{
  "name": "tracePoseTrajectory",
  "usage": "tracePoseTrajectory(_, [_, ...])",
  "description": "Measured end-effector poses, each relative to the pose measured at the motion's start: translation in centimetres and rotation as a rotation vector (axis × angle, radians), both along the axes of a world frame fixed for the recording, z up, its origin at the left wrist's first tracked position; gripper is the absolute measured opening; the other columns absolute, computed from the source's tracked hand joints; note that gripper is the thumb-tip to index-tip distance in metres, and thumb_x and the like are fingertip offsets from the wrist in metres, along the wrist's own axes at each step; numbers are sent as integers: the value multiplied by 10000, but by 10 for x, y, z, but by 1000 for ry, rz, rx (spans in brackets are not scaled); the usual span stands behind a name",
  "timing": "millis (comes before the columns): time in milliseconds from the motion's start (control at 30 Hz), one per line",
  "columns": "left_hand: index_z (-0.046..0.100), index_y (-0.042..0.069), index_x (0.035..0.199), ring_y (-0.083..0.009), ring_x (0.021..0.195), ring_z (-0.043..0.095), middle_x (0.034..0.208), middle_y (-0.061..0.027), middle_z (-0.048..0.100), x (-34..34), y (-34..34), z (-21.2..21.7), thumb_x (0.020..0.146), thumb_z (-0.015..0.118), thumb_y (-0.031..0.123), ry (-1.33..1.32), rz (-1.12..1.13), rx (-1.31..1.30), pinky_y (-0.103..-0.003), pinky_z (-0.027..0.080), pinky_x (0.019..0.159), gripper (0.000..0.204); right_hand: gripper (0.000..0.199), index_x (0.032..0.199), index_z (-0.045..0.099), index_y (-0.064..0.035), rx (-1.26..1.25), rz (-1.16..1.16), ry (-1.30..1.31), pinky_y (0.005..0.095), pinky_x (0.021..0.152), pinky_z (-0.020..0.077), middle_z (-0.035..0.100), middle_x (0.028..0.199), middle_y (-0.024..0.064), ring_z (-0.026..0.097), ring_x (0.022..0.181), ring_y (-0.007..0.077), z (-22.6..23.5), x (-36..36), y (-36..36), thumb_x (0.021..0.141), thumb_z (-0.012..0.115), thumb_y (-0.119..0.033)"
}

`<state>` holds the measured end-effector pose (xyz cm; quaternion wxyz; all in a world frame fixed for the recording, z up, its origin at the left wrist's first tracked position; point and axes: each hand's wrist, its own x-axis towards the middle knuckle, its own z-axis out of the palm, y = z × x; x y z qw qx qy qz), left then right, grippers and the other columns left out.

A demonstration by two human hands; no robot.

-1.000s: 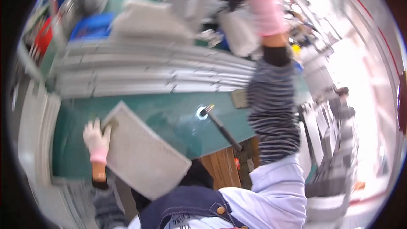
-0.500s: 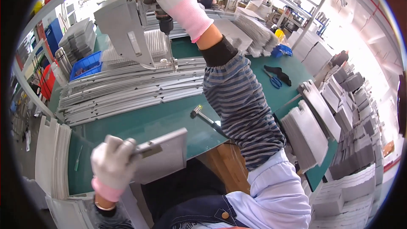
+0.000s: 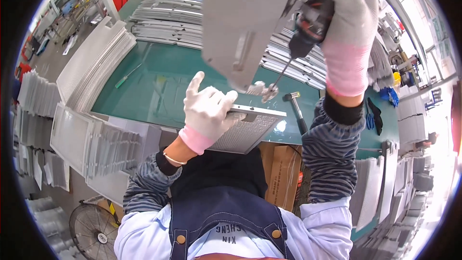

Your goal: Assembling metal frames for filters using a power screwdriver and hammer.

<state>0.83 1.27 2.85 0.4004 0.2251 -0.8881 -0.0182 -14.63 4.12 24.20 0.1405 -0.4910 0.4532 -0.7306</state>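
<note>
My gloved left hand grips a grey mesh-faced metal panel by its frame, with the index finger pointing up and away. The panel stands tilted over the near edge of the green table. My gloved right hand is wrapped round a black power screwdriver whose thin bit points down. The bit runs into a small metal nozzle under a grey plate-like housing, just above the panel's top edge. A gap between nozzle and panel is hard to judge.
On the green table lie a hammer, a green-handled screwdriver and blue scissors. Long metal strips are piled at the back. Panel stacks stand left and right. A fan is at lower left.
The view has tilted down and shifted. My left hand has brought the panel under the nozzle, and its index finger has lifted. My right hand still holds the power screwdriver.
</note>
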Motion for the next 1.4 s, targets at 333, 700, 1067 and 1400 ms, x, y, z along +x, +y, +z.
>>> tracePoseTrajectory(333, [758, 153, 969, -168, 746, 666, 810, 20, 704, -10, -6, -18, 599, 831, 295, 73, -101, 67, -332, 507, 657, 403, 205, 958, 619, -23, 31, 147, -107, 209, 489, 407, 569, 669, -19, 516, 523, 71, -31, 3, -20, 845, 671, -186])
tracePoseTrajectory(700, [678, 312, 1147, -277, 1070, 548, 1132, -22, 621, -14, -9, -73, 571, 861, 419, 80, -73, 376, -404, 476, 886, 614, 276, 1116, 580, 6, -149, 590, -302, 275, 647, 568, 681, 902, 84, 673, 725, 146, -110, -24, -35, 849, 621, -48])
tracePoseTrajectory(1067, [701, 200, 902, -265, 838, 615, 917, -44, 652, -18, -9, -8, 620, 802, 319, -106, -123, 235, -413, 487, 781, 322, 372, 1126, 599, 9, -56, 420, -89, 277, 743, 527, 666, 919, 54, 640, 800, 132, -103, -18, -24, 776, 666, -95])
tracePoseTrajectory(1400, [582, 118, 650, -221, 559, 512, 567, -16, 473, -14, -13, -28, 620, 676, 98, 212, -183, -209, -359, 475, 625, 100, 488, 1100, 581, 18, 227, 552, -126, 258, 750, 475, 613, 916, 17, 560, 827, 100, -99, -8, -23, 768, 735, -303])
